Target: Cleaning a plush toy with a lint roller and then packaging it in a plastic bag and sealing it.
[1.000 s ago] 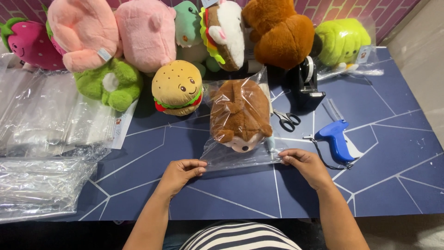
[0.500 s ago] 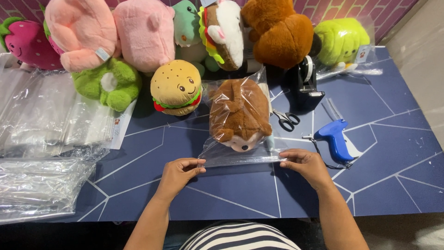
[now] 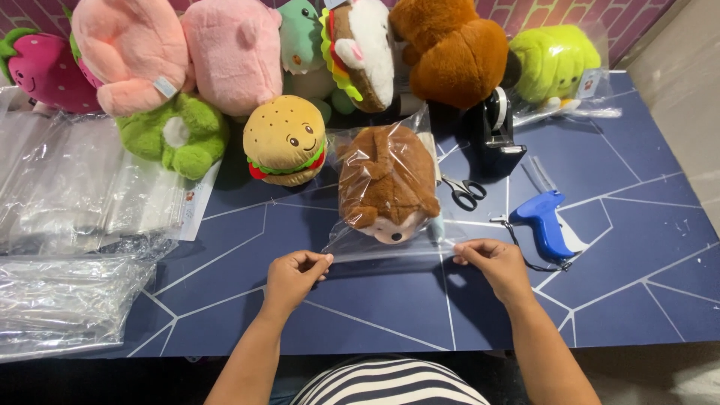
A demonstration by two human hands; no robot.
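Observation:
A brown plush animal (image 3: 386, 184) lies inside a clear plastic bag (image 3: 390, 244) at the middle of the dark blue table (image 3: 375, 315). My left hand (image 3: 294, 276) pinches the bag's near left corner. My right hand (image 3: 495, 264) pinches the near right corner. The bag's open edge is stretched flat between the two hands, with the plush's face toward me.
Plush toys line the back edge: a burger (image 3: 286, 140), a green one (image 3: 176, 135), pink ones (image 3: 232, 52), a strawberry (image 3: 37, 67). Scissors (image 3: 461, 191), a black tape dispenser (image 3: 499, 135) and a blue tagging gun (image 3: 544, 221) sit right of the bag. Stacks of clear bags (image 3: 67, 247) lie left.
Both hands have shifted slightly along the bag's near edge, which now lies straighter and flatter. The bagged plush has not moved.

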